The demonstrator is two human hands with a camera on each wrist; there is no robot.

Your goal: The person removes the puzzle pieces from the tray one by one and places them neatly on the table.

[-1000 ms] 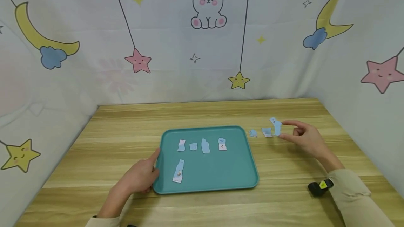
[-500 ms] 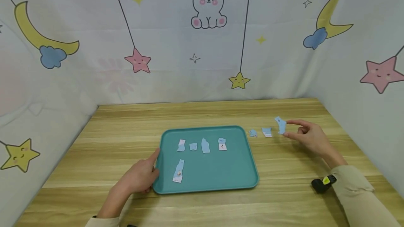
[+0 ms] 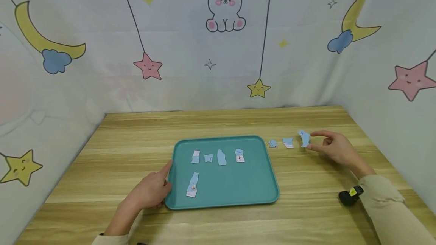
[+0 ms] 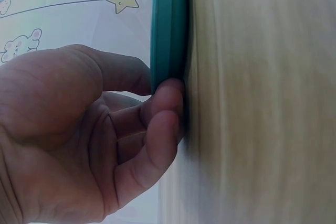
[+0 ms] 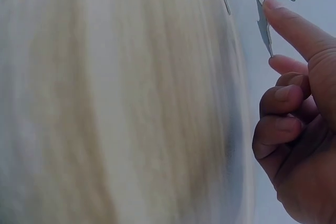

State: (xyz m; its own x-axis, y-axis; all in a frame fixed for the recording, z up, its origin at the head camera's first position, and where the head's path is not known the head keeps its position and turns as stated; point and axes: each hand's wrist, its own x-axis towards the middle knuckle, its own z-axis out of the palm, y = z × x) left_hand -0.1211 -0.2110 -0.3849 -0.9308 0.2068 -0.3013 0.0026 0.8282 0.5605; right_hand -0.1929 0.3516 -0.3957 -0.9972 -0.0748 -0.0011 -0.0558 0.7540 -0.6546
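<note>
My right hand [image 3: 335,148] pinches a torn light-blue piece of paper [image 3: 304,139] between thumb and index finger, right of the tray. The right wrist view shows this piece of paper [image 5: 263,27] edge-on, off the table, the other fingers curled in. Two more torn pieces lie just left of it: a blue one with a pale lower edge [image 3: 287,143] and a small one [image 3: 273,143]. My left hand [image 3: 150,190] holds the left rim of a teal tray [image 3: 238,202]; in the left wrist view, thumb and fingers close on the tray's edge [image 4: 170,30].
Several torn paper pieces lie apart inside the tray: a row along the back, with a blue one [image 3: 221,157] among them, and a long one [image 3: 192,185] at front left. A wood-grain table [image 3: 306,218] carries everything. A printed white curtain [image 3: 190,86] encloses the back and sides.
My right hand has moved slightly right with the pinched piece, away from the two loose pieces, then lowered it a little and tilted it. The left hand and tray stay put.
</note>
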